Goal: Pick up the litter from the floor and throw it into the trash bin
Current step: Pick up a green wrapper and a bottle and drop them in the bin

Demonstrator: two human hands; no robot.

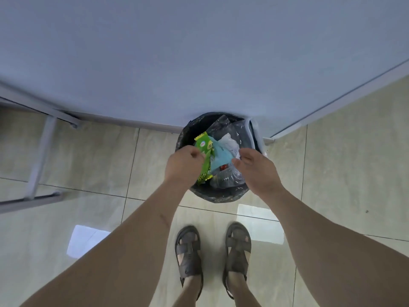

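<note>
The trash bin (218, 194) stands on the floor (88, 218) against the wall, just ahead of the person's feet, already heaped with bottles and wrappers. The left hand (183, 166) is curled shut on a green wrapper (204, 160) directly above the opening; best to lower it inside the rim before letting go. The right hand (257, 171) hovers half-open, apparently empty.

Both bare forearms reach forward and down, converging. The left hand (183, 166) is curled, knuckles up, its fingers (195, 155) pinched closed on a green wrapper (205, 160). The right hand (257, 171) is loosely spread, palm turned inward, its fingers (240, 161) slightly bent and holding nothing.
</note>
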